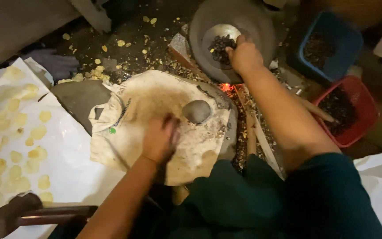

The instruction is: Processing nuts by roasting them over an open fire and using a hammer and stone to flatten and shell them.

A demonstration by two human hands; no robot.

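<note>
Your right hand (244,55) reaches into the pan (233,37) beyond the flat stone (155,124), fingers closing among the dark seeds (219,46). Your left hand (159,139) rests blurred on the stone; I cannot tell its grip. Judging by this, you're fetching seeds, and 1 careful carry to the stone comes next.

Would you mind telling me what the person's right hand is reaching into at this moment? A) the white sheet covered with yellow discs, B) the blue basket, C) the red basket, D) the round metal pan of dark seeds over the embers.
D: the right hand rests at the rim of the round metal pan, its fingers on the dark seeds, with glowing embers just below.
</note>
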